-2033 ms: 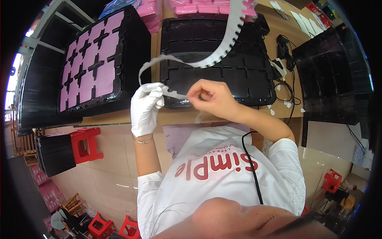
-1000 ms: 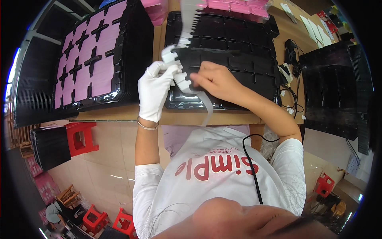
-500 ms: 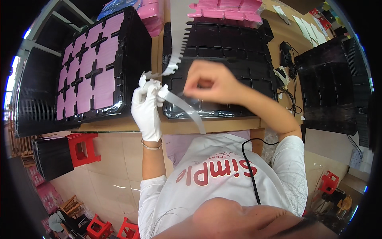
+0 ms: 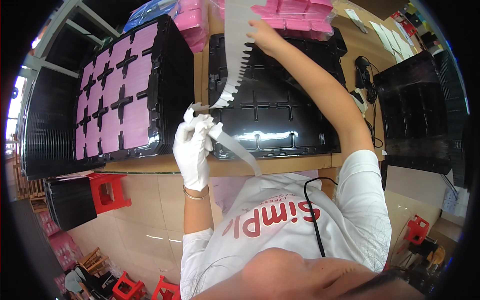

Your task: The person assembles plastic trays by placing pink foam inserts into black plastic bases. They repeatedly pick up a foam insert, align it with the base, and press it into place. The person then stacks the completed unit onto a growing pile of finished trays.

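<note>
A long white strip with a notched right edge runs down from the top of the view. Its lower part is crumpled in my left hand, which wears a white glove and is closed around it. From that grip a narrow loose tail of the strip curls toward my shirt. Far up on the strip, my bare right hand pinches the notched edge with its fingertips. Under both arms lies a black moulded plastic tray with cross-shaped ridges.
To the left stands a stack of black trays topped with pink sheets. Pink wrapped packs sit at the far edge of the table. A black adapter with cables, white papers and more black trays are at the right.
My right hand has moved up and away, from above the tray to the strip's upper notched edge. My left hand keeps its grip on the strip.
</note>
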`<state>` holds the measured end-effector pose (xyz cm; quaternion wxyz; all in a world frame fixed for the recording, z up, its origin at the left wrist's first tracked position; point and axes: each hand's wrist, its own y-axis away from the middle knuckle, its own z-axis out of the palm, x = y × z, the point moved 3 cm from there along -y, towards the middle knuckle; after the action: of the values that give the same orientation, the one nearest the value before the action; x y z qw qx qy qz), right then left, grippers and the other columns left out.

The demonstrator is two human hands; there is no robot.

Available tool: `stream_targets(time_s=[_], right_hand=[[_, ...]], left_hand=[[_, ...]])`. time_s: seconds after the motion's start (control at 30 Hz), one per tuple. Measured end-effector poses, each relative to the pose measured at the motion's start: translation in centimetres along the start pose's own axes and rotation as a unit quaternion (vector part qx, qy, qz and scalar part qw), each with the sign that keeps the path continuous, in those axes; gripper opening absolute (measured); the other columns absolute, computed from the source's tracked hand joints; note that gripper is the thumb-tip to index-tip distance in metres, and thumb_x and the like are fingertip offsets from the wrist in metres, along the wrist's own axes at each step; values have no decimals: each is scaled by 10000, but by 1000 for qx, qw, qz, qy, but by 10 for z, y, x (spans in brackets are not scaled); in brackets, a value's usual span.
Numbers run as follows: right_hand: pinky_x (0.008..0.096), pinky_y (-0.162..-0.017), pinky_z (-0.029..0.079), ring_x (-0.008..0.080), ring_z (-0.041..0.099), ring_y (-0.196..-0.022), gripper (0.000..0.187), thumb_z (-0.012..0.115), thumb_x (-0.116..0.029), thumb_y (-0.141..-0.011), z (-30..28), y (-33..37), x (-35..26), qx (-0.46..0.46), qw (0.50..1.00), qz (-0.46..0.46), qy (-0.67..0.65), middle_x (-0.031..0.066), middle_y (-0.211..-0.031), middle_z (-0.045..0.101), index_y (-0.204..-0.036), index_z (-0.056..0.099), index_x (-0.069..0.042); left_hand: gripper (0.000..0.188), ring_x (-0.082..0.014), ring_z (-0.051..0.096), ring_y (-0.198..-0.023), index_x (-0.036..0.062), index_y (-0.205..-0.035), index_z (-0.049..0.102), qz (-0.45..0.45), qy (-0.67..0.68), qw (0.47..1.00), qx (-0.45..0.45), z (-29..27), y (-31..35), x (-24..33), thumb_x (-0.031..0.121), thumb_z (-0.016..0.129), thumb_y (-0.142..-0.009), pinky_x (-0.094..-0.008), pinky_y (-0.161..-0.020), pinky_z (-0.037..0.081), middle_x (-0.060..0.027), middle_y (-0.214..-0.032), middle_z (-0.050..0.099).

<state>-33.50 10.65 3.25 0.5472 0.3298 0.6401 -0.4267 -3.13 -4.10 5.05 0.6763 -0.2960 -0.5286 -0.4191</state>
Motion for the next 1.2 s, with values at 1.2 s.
stream_targets(time_s=[1.2], right_hand=[[281,-615,484,136,615,-696,323,656,-78,-740,6,59,-25,23,960,-141,242,29,-778,628,-1058,702,-114]], left_hand=[[189,-185,575,-684,-48,-961,555,-130,212,958,-142,95,-223,-8,-73,441,-812,-210,-617,526,-186,-984,605]])
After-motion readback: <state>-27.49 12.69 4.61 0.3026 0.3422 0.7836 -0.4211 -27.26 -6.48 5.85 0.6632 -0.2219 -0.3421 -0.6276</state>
